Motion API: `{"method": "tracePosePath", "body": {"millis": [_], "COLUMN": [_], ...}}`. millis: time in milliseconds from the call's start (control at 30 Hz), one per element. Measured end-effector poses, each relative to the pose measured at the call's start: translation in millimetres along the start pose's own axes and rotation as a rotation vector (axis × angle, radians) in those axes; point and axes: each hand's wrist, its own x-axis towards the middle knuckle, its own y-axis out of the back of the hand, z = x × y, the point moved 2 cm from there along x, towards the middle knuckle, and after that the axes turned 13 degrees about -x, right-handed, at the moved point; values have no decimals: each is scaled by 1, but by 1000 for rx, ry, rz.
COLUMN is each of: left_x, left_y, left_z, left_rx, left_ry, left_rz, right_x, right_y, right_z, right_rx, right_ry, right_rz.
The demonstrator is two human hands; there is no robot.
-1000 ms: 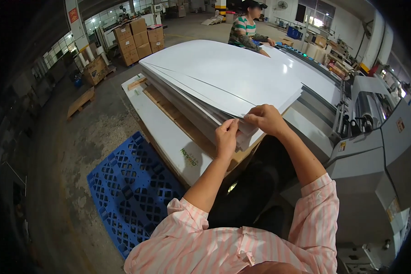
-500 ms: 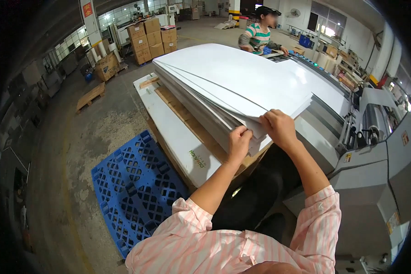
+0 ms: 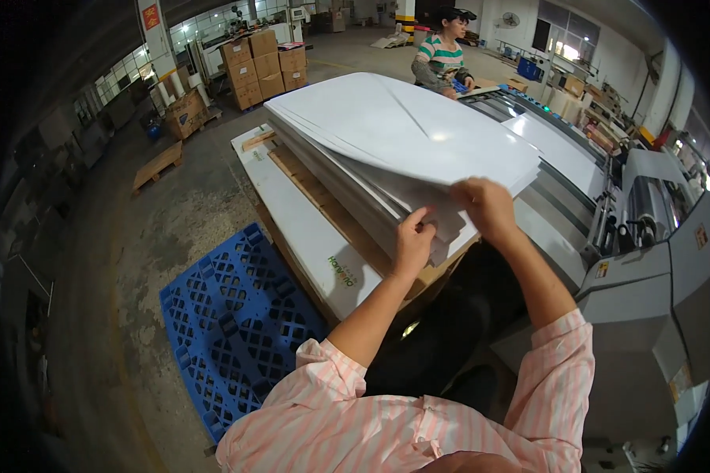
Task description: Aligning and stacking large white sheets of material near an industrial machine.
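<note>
A tall stack of large white sheets (image 3: 347, 181) lies in front of me, its near corner toward my hands. My right hand (image 3: 485, 211) is closed on the near edge of the top white sheet (image 3: 386, 118), which bows upward above the rest. Shadow fills the gap beneath it; whether more than one sheet is pinched I cannot tell. My left hand (image 3: 415, 244) is beside the stack's near corner, thumb and forefinger apart, with nothing visible between them. Its other fingers are curled and partly hidden.
A blue plastic pallet (image 3: 237, 323) lies on the floor at left, beside a white board (image 3: 304, 240) along the stack. A grey machine (image 3: 639, 292) stands close on my right. Across the stack is a co-worker (image 3: 442, 59). Cardboard boxes (image 3: 252, 67) are piled far left.
The top sheet's near edge has risen and bowed, widening the gap under it. My left thumb and forefinger have parted. A white sheet on the machine's table has slid away; the co-worker's arms have moved.
</note>
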Motion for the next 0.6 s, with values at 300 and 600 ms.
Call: {"method": "tracePosePath", "body": {"millis": [300,600], "left_x": [-4,-2], "left_y": [-5,4], "left_z": [3,3], "left_rx": [26,-402], "left_ry": [0,129], "left_rz": [17,110], "right_x": [-18,-21], "right_y": [0,-11], "right_z": [-11,-19], "right_rx": [-59,-235], "right_ry": [62,83], "right_rz": [-15,-178]}}
